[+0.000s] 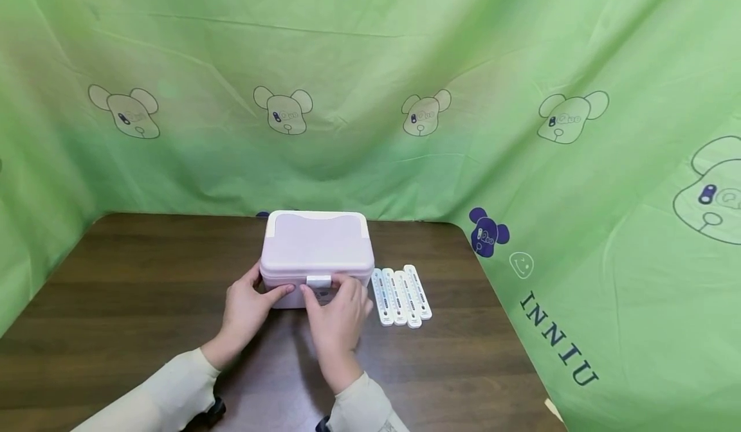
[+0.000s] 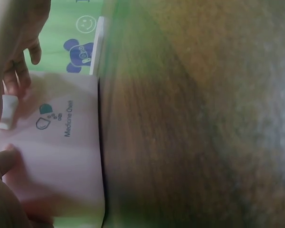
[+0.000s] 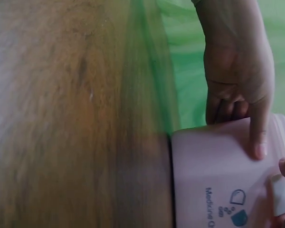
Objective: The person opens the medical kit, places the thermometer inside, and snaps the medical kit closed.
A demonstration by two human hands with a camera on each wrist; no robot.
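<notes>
A pale pink medicine chest (image 1: 318,245) with a white-edged lid stands on the table, its lid down. Its front bears a capsule print and lettering, seen in the left wrist view. My left hand (image 1: 246,310) holds the box's left end, thumb on the front face and fingers round the side. At the white front latch (image 1: 318,281), my right hand (image 1: 341,319) has its thumb on one side and its index finger on the other, pinching it. The right wrist view shows the latch (image 3: 283,194) at its edge, between two fingertips.
Several slim white strips (image 1: 399,297) with scales, like thermometers, lie side by side just right of the box. The brown wooden table (image 1: 145,278) reaches back to a green curtain (image 1: 359,53) printed with bear heads, which also hangs along both sides.
</notes>
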